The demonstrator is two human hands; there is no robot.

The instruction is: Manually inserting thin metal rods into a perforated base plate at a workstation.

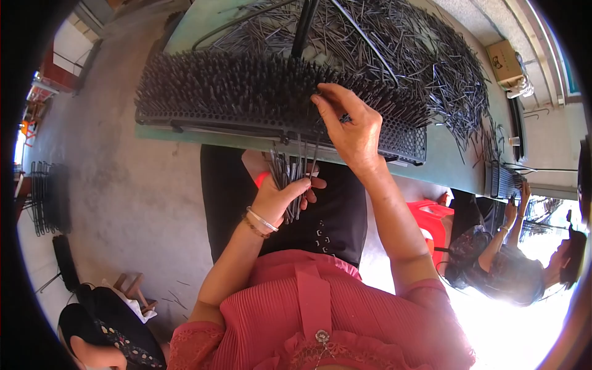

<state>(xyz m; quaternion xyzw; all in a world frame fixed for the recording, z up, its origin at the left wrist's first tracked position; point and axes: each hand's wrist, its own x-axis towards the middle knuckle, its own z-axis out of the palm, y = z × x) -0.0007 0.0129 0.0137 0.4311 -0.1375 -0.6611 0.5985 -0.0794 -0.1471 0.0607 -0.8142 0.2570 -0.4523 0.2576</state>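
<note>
A bundle of thin dark rods [288, 176] is gripped in my left hand [277, 200], below the table's near edge. Above and to the right, my right hand [354, 126] is over a long black perforated rack [401, 140]. Its thumb and forefinger are pinched together among the standing rods; whatever lies between the tips is too dark to make out. Dense rows of upright dark rods [216, 83] fill most of the rack's holes, while its right end shows bare holes.
Behind the rack, a large heap of loose rods [456, 86] covers the green table [447, 171]. A black metal frame [304, 28] rises there. At the right, another person [505, 265] works at a similar rack near a red stool [428, 219]. Someone else sits at lower left.
</note>
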